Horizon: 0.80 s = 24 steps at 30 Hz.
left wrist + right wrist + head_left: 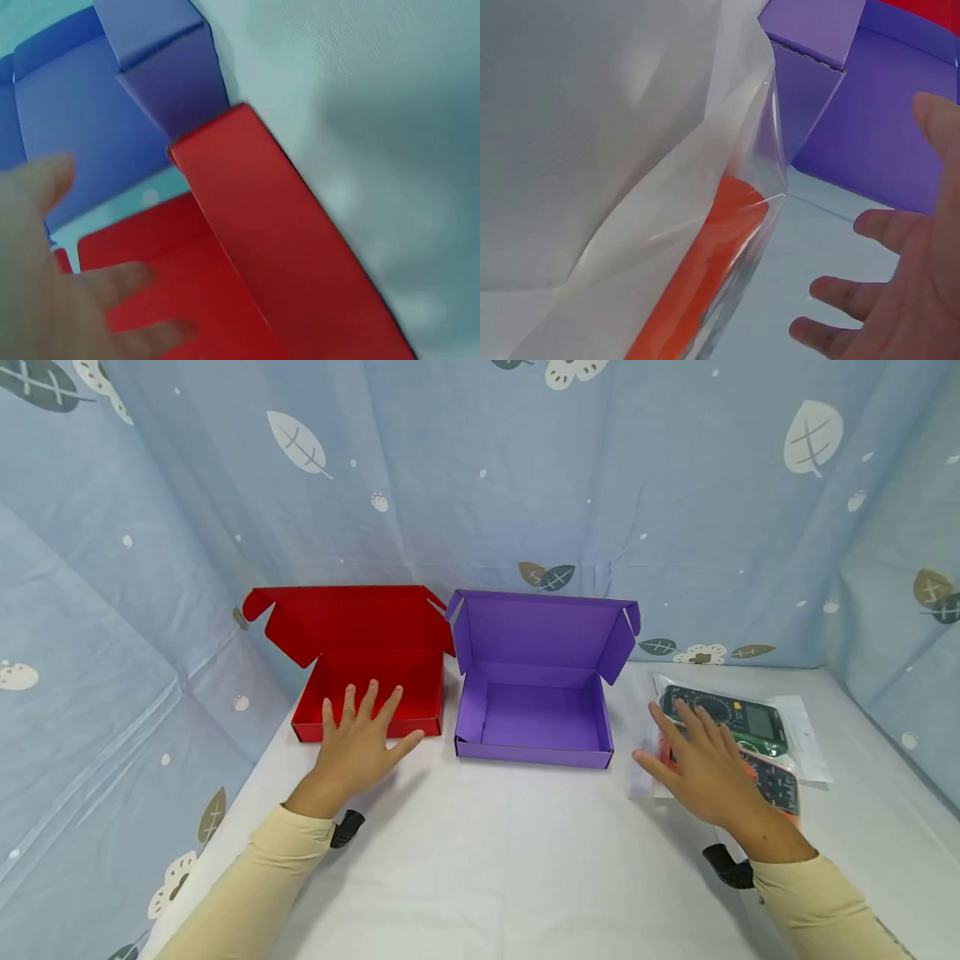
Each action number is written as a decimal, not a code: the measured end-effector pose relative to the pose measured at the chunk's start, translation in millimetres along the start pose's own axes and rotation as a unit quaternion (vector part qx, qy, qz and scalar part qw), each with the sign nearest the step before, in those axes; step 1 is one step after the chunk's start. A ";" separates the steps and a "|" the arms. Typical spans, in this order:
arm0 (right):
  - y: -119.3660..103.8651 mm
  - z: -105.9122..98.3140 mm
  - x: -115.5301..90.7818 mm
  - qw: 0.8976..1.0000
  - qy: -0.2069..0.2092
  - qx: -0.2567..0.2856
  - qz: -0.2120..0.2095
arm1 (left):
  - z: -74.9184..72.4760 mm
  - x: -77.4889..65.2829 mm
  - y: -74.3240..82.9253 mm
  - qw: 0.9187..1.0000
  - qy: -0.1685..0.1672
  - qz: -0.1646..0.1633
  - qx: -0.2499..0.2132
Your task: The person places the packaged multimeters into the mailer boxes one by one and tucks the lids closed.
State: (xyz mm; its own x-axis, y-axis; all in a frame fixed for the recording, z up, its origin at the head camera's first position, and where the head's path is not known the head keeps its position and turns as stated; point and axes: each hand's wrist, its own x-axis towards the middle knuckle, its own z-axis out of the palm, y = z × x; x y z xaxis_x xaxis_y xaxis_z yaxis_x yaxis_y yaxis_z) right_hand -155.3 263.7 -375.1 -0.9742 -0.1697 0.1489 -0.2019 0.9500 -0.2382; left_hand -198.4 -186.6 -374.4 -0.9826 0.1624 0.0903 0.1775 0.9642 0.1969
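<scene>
My left hand (pixel 355 756) is spread over the front of an open red cardboard box (pixel 405 727), holding nothing. In the left wrist view its fingers overlap the inside of the red box (pixel 270 240). On the right, my right hand (pixel 708 777) has its fingers spread above two multimeters in clear plastic bags. The green-edged multimeter (pixel 761 722) lies farther back; the orange one (pixel 780 785) is partly hidden under the hand. In the right wrist view the orange casing (pixel 697 277) shows through its bag, apart from the fingers.
An open purple cardboard box (pixel 536 756) stands between the hands, right beside the red one, both lids raised at the back. A white cloth (pixel 480 860) covers the table. Blue patterned curtains (pixel 465 485) enclose the back and sides.
</scene>
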 end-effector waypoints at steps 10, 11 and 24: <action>-7.7 2.1 -5.4 0.996 0.063 0.024 -0.055 | -4.2 5.3 30.2 0.987 0.134 0.071 -0.060; -9.3 2.9 -6.0 0.995 0.070 0.025 -0.063 | -3.5 6.3 33.2 0.986 0.136 0.074 -0.061; -18.2 11.5 -14.5 0.989 0.104 0.018 -0.103 | 16.8 20.7 58.7 0.992 0.078 0.077 -0.064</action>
State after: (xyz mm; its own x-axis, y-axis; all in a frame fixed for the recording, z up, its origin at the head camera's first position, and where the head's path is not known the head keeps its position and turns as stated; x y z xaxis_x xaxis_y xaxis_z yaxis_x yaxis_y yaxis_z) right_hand -138.7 245.8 -383.9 -0.8710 -0.2967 0.3915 -0.4003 0.8907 -0.2155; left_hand -209.3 -123.1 -377.4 -0.9246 0.2610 0.2776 0.3399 0.8942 0.2912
